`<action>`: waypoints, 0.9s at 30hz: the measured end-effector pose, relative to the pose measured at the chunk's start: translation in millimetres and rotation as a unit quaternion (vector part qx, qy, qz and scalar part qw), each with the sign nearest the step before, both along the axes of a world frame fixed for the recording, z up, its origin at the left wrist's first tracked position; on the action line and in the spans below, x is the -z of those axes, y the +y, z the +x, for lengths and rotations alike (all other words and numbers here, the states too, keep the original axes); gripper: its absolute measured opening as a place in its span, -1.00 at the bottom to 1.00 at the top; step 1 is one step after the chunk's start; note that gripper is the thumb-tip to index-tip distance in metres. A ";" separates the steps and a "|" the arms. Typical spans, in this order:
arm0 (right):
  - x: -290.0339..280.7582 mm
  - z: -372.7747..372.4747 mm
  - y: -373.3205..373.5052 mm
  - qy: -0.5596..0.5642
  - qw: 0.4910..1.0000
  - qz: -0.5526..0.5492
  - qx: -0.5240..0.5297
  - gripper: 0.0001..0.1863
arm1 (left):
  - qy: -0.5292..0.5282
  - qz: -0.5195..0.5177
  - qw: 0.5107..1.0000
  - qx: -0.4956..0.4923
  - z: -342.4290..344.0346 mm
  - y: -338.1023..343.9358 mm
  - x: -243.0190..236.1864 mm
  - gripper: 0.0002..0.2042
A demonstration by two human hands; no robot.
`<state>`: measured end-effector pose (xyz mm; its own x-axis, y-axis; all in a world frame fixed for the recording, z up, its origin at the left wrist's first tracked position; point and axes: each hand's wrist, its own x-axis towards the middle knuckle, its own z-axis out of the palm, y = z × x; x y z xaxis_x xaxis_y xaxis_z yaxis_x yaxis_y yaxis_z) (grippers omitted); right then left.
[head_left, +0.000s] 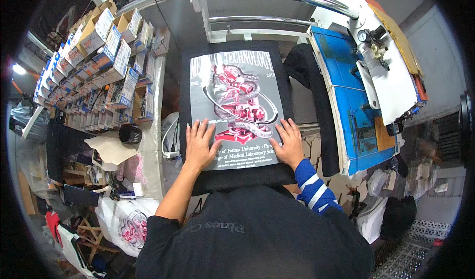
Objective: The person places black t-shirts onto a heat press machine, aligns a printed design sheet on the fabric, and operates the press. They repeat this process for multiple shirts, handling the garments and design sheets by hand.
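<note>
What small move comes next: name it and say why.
Probably smooth the grey printed sheet gently outward: the left hand and right hand rest at its opposite side edges, fingers spread, and the sheet lies on black cloth that shows around it.

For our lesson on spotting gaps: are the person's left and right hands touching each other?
Apart. The head view shows it: the left hand and right hand lie near opposite edges of the printed sheet, whose picture shows between them.
</note>
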<state>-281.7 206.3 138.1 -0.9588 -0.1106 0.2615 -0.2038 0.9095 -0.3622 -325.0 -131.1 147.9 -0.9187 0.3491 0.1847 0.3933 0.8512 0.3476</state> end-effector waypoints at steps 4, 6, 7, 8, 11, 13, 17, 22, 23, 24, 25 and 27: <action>-4.4 -8.0 -2.8 -0.006 1.000 -0.019 0.016 -0.41 | 0.025 0.027 0.999 0.009 -17.2 -3.9 -1.8 -0.44; -2.7 -7.5 -2.9 -0.009 1.000 -0.020 0.020 -0.41 | 0.021 0.024 1.000 0.002 -17.5 -1.8 -2.9 -0.44; -3.6 -7.8 -3.5 -0.012 0.999 -0.025 0.023 -0.41 | 0.019 0.020 1.000 -0.001 -17.5 -1.2 -2.8 -0.44; -4.9 -8.4 -4.5 -0.015 0.999 -0.030 0.025 -0.41 | 0.016 0.017 1.000 -0.004 -17.5 -1.3 -3.1 -0.44; -10.4 -7.5 -4.6 -0.022 0.999 -0.028 0.023 -0.41 | 0.008 0.021 1.000 -0.008 -16.4 -0.3 -3.9 -0.42; -12.9 -8.4 -4.0 -0.025 0.999 -0.027 0.022 -0.41 | 0.007 0.025 1.000 -0.009 -17.6 0.2 -4.8 -0.42; -13.2 -8.5 -4.2 -0.026 0.999 -0.019 0.020 -0.42 | 0.006 0.038 0.999 -0.014 -15.1 0.1 -3.9 -0.43; -12.3 -9.3 -3.9 -0.026 0.999 -0.010 0.027 -0.42 | 0.021 0.043 0.999 -0.022 -19.4 3.2 -11.0 -0.50; -11.9 -8.1 -3.6 -0.026 0.999 -0.010 0.031 -0.42 | 0.023 0.038 0.999 -0.029 -22.5 6.9 -14.2 -0.53; -12.3 -9.1 -3.8 -0.026 0.999 -0.010 0.032 -0.42 | 0.026 0.033 0.998 -0.038 -26.6 9.7 -16.6 -0.55; -12.5 -9.3 -4.1 -0.024 0.999 -0.011 0.032 -0.41 | 0.063 0.047 0.997 -0.023 -41.3 13.0 -14.4 -0.59; -13.1 -9.3 -4.1 -0.022 0.999 -0.010 0.031 -0.41 | 0.098 0.102 0.990 0.014 -96.2 29.3 -12.8 -0.64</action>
<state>-290.9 202.2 151.3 -0.9744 -0.0454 0.2203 -0.1301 0.9127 -0.3874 -421.2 -101.9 160.7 -0.8493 0.3109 0.4266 0.4918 0.7596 0.4256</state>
